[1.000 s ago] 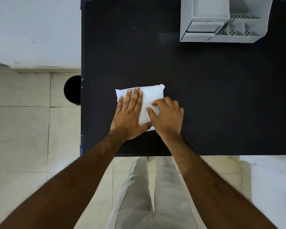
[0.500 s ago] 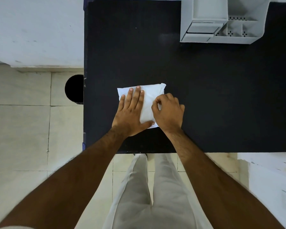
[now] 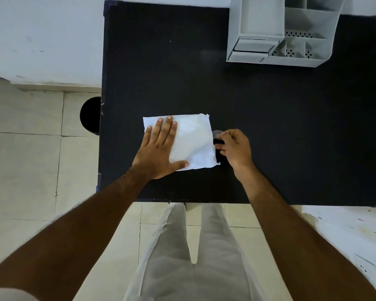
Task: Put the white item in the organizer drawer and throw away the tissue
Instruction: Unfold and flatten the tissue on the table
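A white tissue (image 3: 191, 141) lies on the black table (image 3: 291, 137), pinned under the flat, open left hand (image 3: 161, 148). The right hand (image 3: 233, 148), just beside it, pinches something small (too blurred to identify). A grey organizer (image 3: 278, 33) stands well apart, with bare table between.

The tissue (image 3: 191, 142) is a white, slightly crumpled rectangular sheet lying flat near the front of the black table (image 3: 269, 127), its left part covered by the left hand (image 3: 159, 151) pressed flat on it. Just beside its right edge, a small pale grey-white item (image 3: 217, 134) sits pinched at the fingertips of the right hand (image 3: 233, 148); its shape is too small to tell. The light grey organizer (image 3: 278, 31) stands at the far right of the table, its drawer (image 3: 251, 47) closed at the lower left.
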